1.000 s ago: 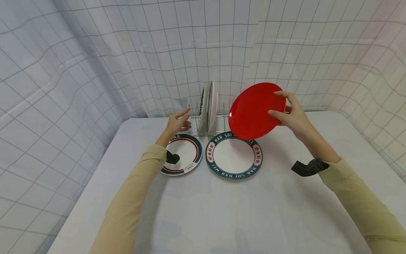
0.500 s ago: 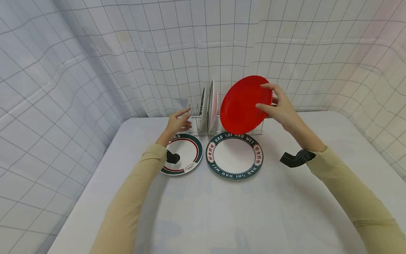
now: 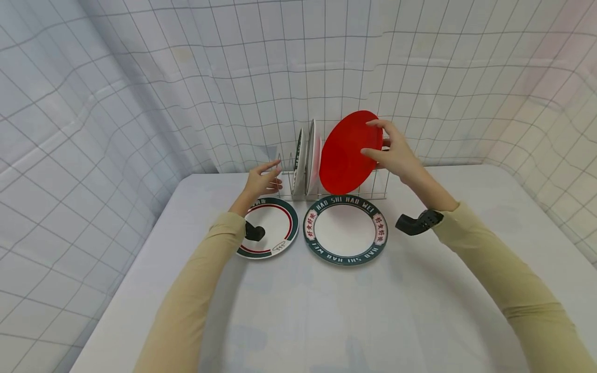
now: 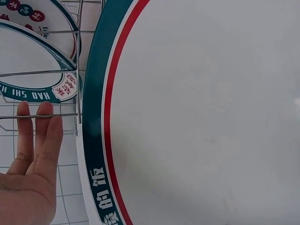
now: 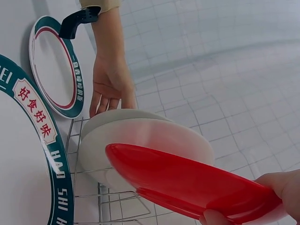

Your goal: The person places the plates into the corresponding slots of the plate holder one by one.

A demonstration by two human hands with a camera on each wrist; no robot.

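Note:
My right hand (image 3: 396,155) pinches a red plate (image 3: 347,155) by its right edge, thumb on the face towards me. The plate leans, its lower edge down among the wires of a metal dish rack (image 3: 373,197). Left of it, white plates (image 3: 313,166) stand on edge in the rack, one with a green lettered rim. My left hand (image 3: 259,181) is at the rack's left end; in the left wrist view its fingers (image 4: 47,145) are fairly straight against a wire. In the right wrist view the red plate (image 5: 187,183) tilts beside the pale standing plates (image 5: 145,140).
Two white plates lie flat on the white table (image 3: 298,321) before the rack: one with a green and red rim (image 3: 268,228), partly under my left wrist, and a larger green-lettered one (image 3: 345,230). A checked curtain (image 3: 233,77) hangs behind and at the sides.
My right hand has moved left with the red plate, from above the larger flat plate into the rack beside the standing plates. The left hand has stayed where it was.

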